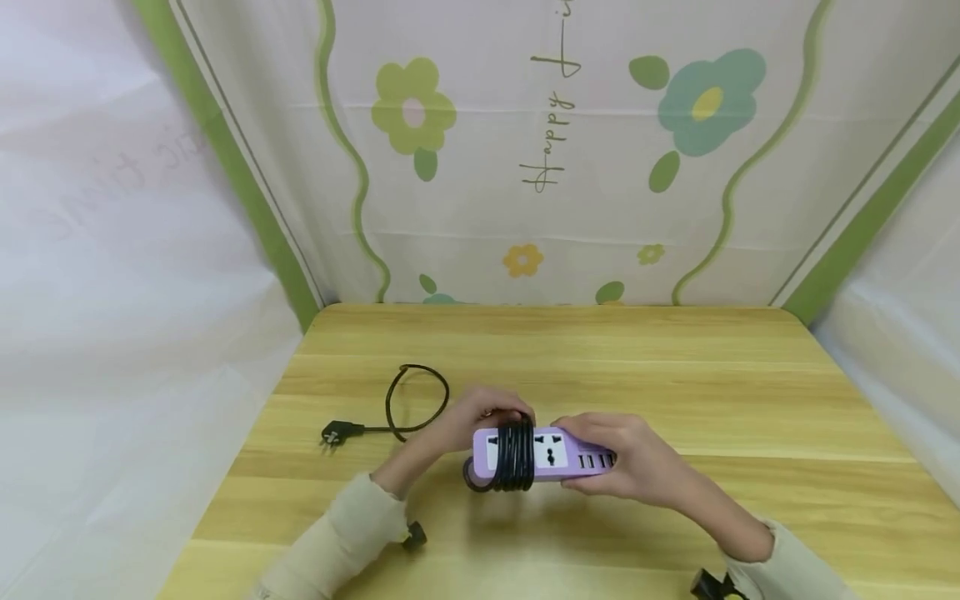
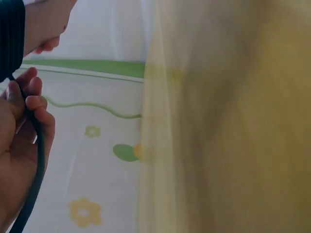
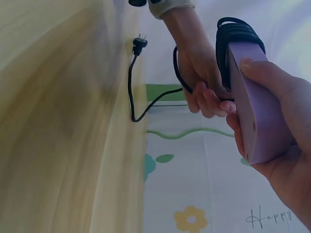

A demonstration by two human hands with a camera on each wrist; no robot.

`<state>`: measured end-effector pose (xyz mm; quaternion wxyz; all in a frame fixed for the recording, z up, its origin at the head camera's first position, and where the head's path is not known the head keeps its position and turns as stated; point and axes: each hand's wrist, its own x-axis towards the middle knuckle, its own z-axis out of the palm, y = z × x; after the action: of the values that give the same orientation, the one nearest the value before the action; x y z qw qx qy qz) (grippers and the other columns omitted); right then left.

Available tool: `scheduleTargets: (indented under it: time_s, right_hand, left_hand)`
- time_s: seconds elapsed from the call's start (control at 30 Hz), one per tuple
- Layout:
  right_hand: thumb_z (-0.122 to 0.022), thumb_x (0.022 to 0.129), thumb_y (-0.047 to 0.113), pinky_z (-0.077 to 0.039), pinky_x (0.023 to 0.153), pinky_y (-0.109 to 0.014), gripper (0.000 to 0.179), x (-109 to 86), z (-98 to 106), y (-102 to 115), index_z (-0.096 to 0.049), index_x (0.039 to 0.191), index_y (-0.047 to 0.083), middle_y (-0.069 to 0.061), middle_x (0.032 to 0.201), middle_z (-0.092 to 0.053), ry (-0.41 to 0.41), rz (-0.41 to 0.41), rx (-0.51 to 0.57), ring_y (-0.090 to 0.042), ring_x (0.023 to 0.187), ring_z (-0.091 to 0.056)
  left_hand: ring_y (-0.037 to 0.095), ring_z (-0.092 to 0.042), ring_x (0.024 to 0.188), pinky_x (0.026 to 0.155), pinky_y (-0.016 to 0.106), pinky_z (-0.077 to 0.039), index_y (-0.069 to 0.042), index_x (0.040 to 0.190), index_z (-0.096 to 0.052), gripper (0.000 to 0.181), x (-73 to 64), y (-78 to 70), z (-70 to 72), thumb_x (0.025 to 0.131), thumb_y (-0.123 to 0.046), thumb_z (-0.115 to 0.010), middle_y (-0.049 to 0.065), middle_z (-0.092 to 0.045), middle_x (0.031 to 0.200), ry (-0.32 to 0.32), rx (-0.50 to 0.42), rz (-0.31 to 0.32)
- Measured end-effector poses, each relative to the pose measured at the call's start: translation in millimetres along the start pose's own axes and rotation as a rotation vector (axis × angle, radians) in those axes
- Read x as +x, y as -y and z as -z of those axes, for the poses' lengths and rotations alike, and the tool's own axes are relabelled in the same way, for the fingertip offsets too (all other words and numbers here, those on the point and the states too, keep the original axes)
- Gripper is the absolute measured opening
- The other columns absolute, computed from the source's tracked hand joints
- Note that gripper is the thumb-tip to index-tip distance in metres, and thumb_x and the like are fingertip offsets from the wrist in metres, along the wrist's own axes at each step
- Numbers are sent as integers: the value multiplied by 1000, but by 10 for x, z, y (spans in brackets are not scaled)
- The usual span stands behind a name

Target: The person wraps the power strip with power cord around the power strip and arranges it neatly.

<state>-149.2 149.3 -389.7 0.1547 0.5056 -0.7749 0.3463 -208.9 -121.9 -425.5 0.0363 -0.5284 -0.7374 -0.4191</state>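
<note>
My right hand (image 1: 637,458) grips the right end of a purple power strip (image 1: 551,450), thumb on the near side and fingers round the far side, holding it above the table. Several turns of black cord (image 1: 515,456) lie round the strip's left half. Just behind these turns, my left hand (image 1: 483,412) pinches the cord, which the left wrist view shows running between thumb and fingers. From that hand the loose cord loops left over the table to a black plug (image 1: 341,432). In the right wrist view the strip's plain purple back (image 3: 257,111) faces the camera.
A wood-grain table (image 1: 675,358) lies under the hands. Behind it hangs a white curtain (image 1: 480,192) printed with flowers and lettering, and white sheets (image 1: 150,333) close off both sides. Small black devices (image 1: 414,536) sit at both wrists.
</note>
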Motion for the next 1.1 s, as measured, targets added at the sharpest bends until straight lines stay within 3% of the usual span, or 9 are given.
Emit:
scheduleTargets:
  time_s: [0.1, 0.2, 0.33, 0.43, 0.53, 0.7, 0.87, 0.97, 1.1]
  right_hand:
    - [-88, 76, 24, -54, 67, -13, 56, 27, 49, -28, -67, 124, 3, -13, 108, -74, -33, -26, 17, -15, 84, -71]
    - [-90, 70, 16, -55, 64, -17, 58, 35, 109, -69, -68, 122, 1, -14, 108, -75, -70, -121, 30, -10, 81, -69]
    - [-91, 67, 12, -54, 60, -21, 60, 69, 166, -139, -69, 122, 0, -15, 108, -75, -108, -251, 1, -8, 80, -67]
    - [-92, 67, 12, -54, 62, -23, 60, 104, 201, -215, -69, 121, -1, -17, 111, -74, -157, -334, -59, -13, 82, -69]
    - [-91, 69, 15, -54, 64, -22, 60, 125, 216, -315, -68, 122, -2, -19, 114, -73, -185, -431, -89, -20, 84, -70]
    - [-87, 77, 25, -52, 62, -23, 63, 135, 231, -521, -64, 127, -5, -26, 118, -69, -182, -586, -87, -28, 85, -69]
    - [-85, 79, 33, -49, 59, -24, 68, 92, 206, -808, -62, 130, -6, -30, 116, -68, -188, -720, -119, -28, 79, -66]
    - [-85, 79, 36, -50, 59, -24, 71, 68, 113, -954, -61, 131, -6, -30, 115, -69, -163, -748, -121, -26, 78, -65]
    - [-86, 78, 32, -52, 59, -27, 68, 70, -8, -1021, -62, 128, -7, -29, 113, -70, -140, -702, -158, -26, 78, -67]
  left_hand:
    - [15, -70, 90, 85, 26, -57, -2, 111, -69, 21, -89, -77, -70, 92, 1, -62, 12, -74, 100, -36, -74, 113]
    - [5, -63, 79, 74, 23, -56, -4, 102, -67, 19, -150, -201, -141, 87, 7, -62, 10, -71, 88, -78, -101, 247]
    - [-2, -50, 66, 58, 18, -49, -2, 98, -61, 14, -140, -359, -213, 96, 8, -51, 6, -62, 75, -101, 65, 348]
    - [-2, -45, 60, 55, 15, -46, -1, 110, -62, 18, -108, -445, -251, 104, -2, -45, 4, -61, 72, -78, 208, 426]
    - [-3, -46, 59, 57, 12, -47, -2, 122, -62, 24, -103, -515, -270, 106, -8, -44, 3, -63, 73, -60, 287, 509]
    - [-1, -46, 59, 55, 8, -45, 2, 125, -59, 26, -142, -570, -295, 105, -8, -47, 2, -62, 74, -69, 389, 529]
    - [2, -51, 58, 54, 8, -45, 4, 121, -62, 23, -165, -640, -320, 102, -7, -54, 6, -68, 78, -85, 547, 501]
    - [5, -53, 57, 53, 9, -45, 4, 117, -63, 21, -130, -682, -323, 101, -8, -56, 7, -68, 76, -87, 577, 475]
    - [7, -58, 58, 54, 13, -49, 1, 113, -66, 21, -82, -693, -309, 102, -14, -57, 4, -68, 75, -83, 649, 458]
